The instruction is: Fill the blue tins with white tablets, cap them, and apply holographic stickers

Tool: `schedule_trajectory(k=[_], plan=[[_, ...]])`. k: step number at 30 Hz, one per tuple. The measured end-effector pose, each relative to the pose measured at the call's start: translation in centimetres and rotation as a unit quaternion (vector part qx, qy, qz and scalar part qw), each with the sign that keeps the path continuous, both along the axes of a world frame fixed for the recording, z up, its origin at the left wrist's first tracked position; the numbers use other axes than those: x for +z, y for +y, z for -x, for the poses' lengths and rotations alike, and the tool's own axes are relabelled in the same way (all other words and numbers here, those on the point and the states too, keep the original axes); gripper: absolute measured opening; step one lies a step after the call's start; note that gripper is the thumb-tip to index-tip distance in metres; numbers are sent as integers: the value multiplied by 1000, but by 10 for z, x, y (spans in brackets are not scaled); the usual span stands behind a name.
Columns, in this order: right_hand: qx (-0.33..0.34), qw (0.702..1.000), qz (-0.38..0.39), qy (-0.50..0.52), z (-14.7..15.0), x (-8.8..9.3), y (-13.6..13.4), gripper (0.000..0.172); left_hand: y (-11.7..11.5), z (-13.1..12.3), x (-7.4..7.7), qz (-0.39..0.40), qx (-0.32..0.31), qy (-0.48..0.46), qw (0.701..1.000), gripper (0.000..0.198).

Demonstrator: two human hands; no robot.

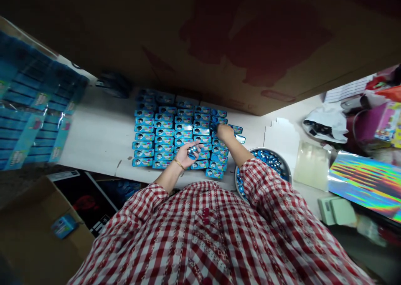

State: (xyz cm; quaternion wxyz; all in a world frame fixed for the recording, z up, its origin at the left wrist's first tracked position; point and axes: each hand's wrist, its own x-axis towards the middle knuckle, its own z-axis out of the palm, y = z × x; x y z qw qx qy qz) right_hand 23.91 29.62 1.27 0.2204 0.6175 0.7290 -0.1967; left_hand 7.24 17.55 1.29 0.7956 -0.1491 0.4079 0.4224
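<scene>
Rows of small blue boxes with round windows lie on a white table. My left hand is palm up over the near rows, fingers curled round a few small blue pieces. My right hand reaches to the right end of the rows, fingers bent down onto a blue box there. A round metal bowl full of small blue pieces stands by my right elbow.
A big cardboard sheet hangs over the table's far side. Packs of blue boxes are stacked at the left. Holographic paper, a plastic sleeve and clutter lie at the right. An open carton sits below left.
</scene>
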Motion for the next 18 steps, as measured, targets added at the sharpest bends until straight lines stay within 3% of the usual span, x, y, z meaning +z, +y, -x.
schedule_trajectory(k=[4, 7, 9, 11, 15, 18], plan=[[7, 1000, 14, -20, 12, -5, 15, 49, 2, 0, 8, 1, 26, -28, 999, 18], [13, 1000, 7, -26, 8, -1, 12, 51, 5, 0, 8, 15, 59, -18, 998, 19], [11, 999, -29, 6, 6, 6, -2, 48, 8, -1, 4, 29, 76, 5, 997, 18], [30, 992, -66, 102, 8, 14, -26, 35, 10, -3, -1, 35, 86, 26, 995, 17], [134, 944, -51, 299, 25, 21, -81, 22, 14, -13, -9, 43, 103, 56, 992, 16], [103, 929, -51, 351, 26, 16, -99, 19, 14, -20, -7, 49, 106, 63, 991, 15]])
